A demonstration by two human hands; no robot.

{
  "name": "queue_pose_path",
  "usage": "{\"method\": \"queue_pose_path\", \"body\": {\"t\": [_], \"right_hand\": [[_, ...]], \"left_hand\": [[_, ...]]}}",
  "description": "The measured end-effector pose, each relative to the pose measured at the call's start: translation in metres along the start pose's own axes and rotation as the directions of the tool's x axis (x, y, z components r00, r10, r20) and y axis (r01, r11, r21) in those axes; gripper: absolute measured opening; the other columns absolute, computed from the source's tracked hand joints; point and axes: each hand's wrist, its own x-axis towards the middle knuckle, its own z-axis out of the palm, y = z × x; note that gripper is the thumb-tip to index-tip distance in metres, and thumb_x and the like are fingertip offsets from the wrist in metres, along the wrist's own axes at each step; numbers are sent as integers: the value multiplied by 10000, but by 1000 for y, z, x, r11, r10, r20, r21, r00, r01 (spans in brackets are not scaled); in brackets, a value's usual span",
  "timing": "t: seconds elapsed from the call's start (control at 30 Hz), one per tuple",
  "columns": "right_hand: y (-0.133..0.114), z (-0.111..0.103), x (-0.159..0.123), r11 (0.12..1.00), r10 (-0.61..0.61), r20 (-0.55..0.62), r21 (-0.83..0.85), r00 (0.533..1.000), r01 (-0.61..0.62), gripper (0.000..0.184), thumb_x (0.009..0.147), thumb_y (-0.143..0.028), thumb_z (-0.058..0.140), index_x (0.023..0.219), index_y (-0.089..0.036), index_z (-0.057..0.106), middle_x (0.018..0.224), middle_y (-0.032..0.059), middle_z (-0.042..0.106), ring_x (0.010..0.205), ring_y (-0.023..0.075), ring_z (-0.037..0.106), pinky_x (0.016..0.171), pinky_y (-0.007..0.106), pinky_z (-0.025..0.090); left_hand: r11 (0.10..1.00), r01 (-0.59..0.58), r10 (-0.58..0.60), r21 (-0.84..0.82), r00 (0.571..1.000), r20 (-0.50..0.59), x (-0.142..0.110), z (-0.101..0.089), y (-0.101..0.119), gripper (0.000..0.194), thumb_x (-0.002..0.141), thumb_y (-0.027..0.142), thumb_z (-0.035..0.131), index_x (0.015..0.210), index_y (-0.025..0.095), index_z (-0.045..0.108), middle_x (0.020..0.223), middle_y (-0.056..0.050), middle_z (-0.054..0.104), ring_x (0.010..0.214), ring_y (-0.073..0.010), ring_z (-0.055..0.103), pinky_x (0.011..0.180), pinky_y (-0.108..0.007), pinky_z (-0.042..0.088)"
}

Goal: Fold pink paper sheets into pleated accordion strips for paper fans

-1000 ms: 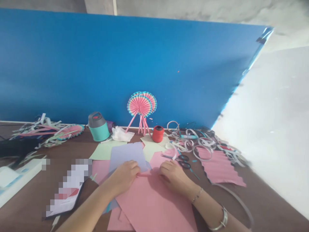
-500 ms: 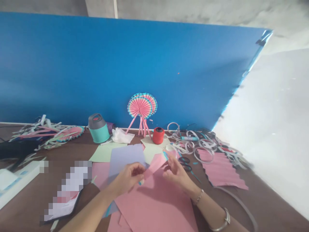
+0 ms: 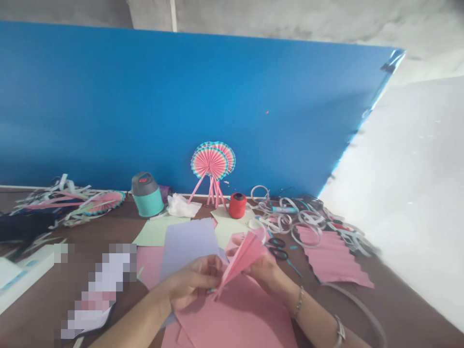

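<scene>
Paper pleats [image 3: 241, 263] between left hand [image 3: 192, 282] and right [image 3: 263, 268]

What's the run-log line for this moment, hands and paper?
left hand: pinches pleated pink paper | right hand: holds its other end | nearby: black-handled scissors

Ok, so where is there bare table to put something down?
There's bare brown table left of the pale green paper, below the teal bottle. Another patch lies right of the pleated pink paper. The white paper rings and scissors crowd the right side; pink sheets fill the middle under the left hand and right hand holding the folded pink strip.
</scene>
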Motion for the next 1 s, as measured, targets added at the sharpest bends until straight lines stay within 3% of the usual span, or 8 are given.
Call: {"method": "queue_pose_path", "body": {"t": [0.27,0.37,0.47,0.57,0.63,0.73,0.83,1.0], "right_hand": [[-2,3,-4,1000,-8,-12,-8,1000,8,301,685,-423,757,819,-180,642,853,52,674,814,197,594,781,345,447],[0,1,-4,982,-101,-174,-177,980,69,286,735,-445,703,784,-186,595,731,11,609,704,162,556,692,303,446],[-3,-1,-4,768,-381,-220,-616,898,174,221,835,-405,593,764,-198,568,701,5,571,676,151,514,661,291,416],[-7,2,-5,300,-542,62,-917,838,262,167,909,-284,492,826,-206,614,729,31,597,741,173,514,699,314,373],[-7,6,-5,70,-526,213,-954,823,292,178,927,-230,464,881,-215,636,741,37,608,752,175,506,684,313,336],[3,8,-3,-111,-460,331,-942,824,316,184,926,-205,464,873,-215,639,736,28,606,741,166,490,663,312,292],[16,6,0,-168,-353,354,-935,866,313,152,887,-181,503,787,-191,618,726,22,597,739,165,476,654,315,273],[20,5,0,-157,-165,275,-956,947,250,105,848,-183,551,768,-189,620,765,18,591,784,167,468,670,313,265]], "left_hand": [[987,17,-15,158,1000,-12,0,9,2,277,619,240,787,768,138,577,717,-15,611,621,-108,550,586,-224,377],[934,-96,151,345,979,-136,0,6,3,298,715,351,713,902,151,593,866,-49,630,768,-148,575,722,-277,435],[672,-189,519,716,810,-274,-4,0,3,314,835,388,571,1088,205,547,1101,-87,590,986,-211,543,889,-375,418],[178,-164,757,970,653,-29,-9,-1,0,406,858,362,561,1239,254,476,1291,-106,488,1190,-268,423,1009,-440,327],[-81,-148,708,986,688,162,-10,1,-1,423,865,361,573,1266,267,473,1301,-98,486,1218,-279,393,1020,-436,302],[-209,-102,551,973,809,203,-6,7,0,251,894,278,547,1143,252,558,1141,-54,582,1103,-233,464,953,-374,334],[-238,-57,429,969,890,158,-1,9,-1,101,881,163,523,912,210,606,928,-19,610,944,-195,501,854,-338,360],[-344,-20,348,939,926,147,2,4,-7,165,886,127,473,827,185,616,874,-31,586,885,-197,482,779,-336,361]]}}
